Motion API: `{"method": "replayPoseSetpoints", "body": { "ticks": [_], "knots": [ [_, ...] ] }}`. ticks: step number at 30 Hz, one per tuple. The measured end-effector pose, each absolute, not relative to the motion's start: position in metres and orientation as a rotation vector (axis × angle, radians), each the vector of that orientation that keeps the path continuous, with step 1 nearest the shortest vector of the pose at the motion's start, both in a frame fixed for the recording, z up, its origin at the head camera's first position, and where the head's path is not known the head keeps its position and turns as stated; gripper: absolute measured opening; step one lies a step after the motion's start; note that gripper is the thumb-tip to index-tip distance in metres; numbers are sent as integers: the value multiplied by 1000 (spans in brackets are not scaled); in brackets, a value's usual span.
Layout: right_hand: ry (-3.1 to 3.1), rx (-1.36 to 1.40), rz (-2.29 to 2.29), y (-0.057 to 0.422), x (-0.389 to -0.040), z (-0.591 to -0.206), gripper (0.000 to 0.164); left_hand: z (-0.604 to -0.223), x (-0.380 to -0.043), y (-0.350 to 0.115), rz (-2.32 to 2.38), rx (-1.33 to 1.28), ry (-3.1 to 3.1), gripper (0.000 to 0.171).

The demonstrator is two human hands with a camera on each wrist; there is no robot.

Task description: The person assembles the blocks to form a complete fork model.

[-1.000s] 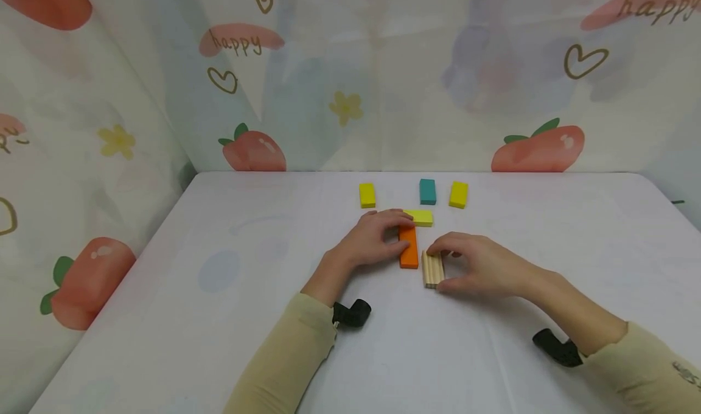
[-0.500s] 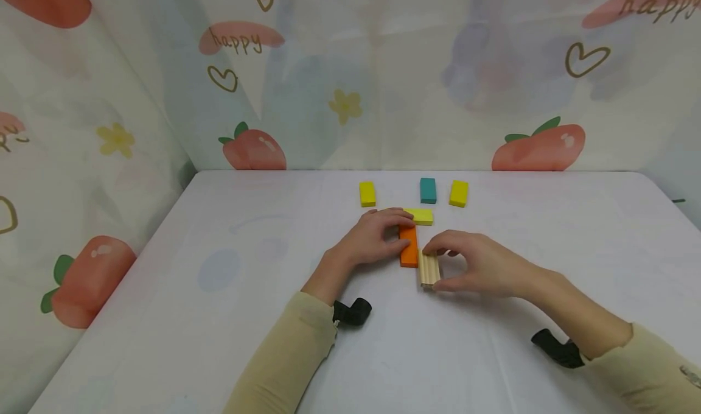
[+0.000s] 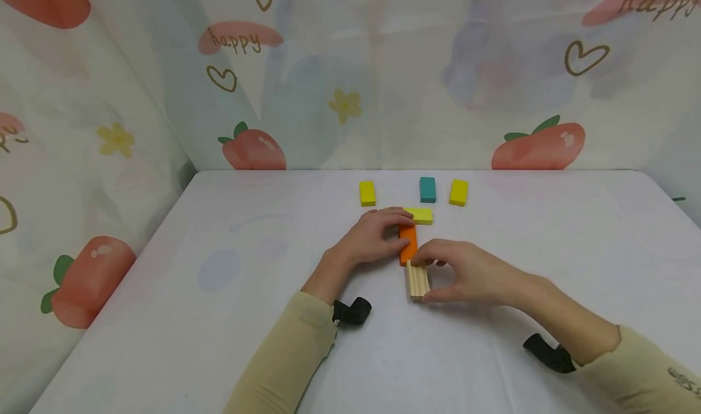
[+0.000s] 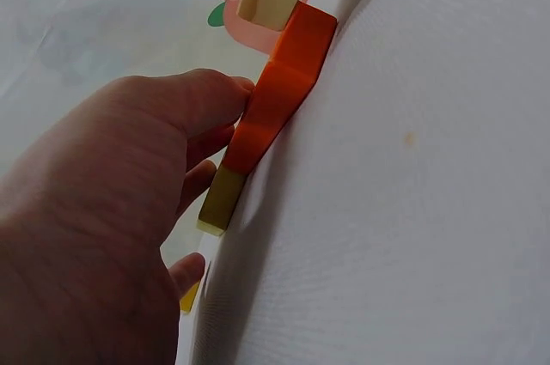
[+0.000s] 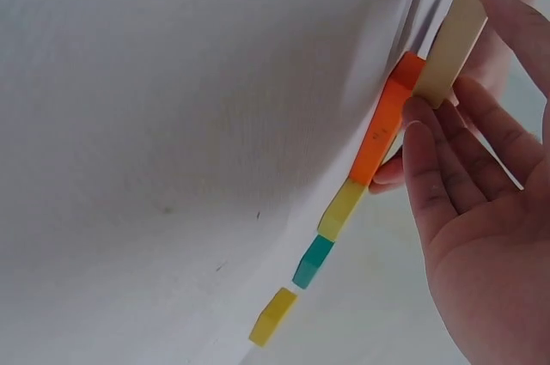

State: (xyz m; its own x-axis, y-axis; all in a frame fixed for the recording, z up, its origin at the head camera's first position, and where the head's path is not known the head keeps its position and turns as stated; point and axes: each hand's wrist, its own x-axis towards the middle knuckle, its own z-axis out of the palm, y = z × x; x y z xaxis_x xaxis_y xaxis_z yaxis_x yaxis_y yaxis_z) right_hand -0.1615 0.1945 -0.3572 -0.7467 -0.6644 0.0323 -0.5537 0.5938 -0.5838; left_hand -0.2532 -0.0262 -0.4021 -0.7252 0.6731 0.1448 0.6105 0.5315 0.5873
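An orange block [image 3: 408, 244] lies lengthwise on the table, its far end against a yellow-green block [image 3: 421, 216] lying crosswise. My left hand [image 3: 378, 234] rests at its left side, the thumb touching the orange block and the fingertips by the far end and the yellow-green block. My right hand [image 3: 473, 271] pinches a bundle of thin pale wooden planks [image 3: 418, 281] between thumb and fingers at its two ends. In the right wrist view the planks [image 5: 452, 43] stand beside the orange block's near end; whether they touch, I cannot tell.
Behind the hands lie a yellow block [image 3: 367, 193] at left, a teal block [image 3: 428, 190] and another yellow block [image 3: 459, 192] at right. A white cloth covers the table [image 3: 164, 316]. A printed curtain [image 3: 383, 67] hangs along the back and left.
My right hand has brought the wooden planks left and nearer to me, from the orange block's right side to its near end. The left hand and the other blocks stay put.
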Motion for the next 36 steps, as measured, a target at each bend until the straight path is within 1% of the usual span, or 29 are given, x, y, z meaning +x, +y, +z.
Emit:
{"method": "replayPoseSetpoints", "body": {
  "ticks": [10,21,28,36],
  "knots": [
    [2634,-1064,-840,190,-158,-360,42,-402,-254,-26,974,1121,2651,34],
    [2657,-1065,-792,188,-155,-366,42,-402,-253,-26,976,1125,2648,35],
    [2682,-1029,-784,189,-152,-364,42,-402,-253,-25,978,1117,2648,34],
    [2656,-1044,-878,193,-150,-362,35,-401,-253,-24,962,1094,2656,34]
  ]
}}
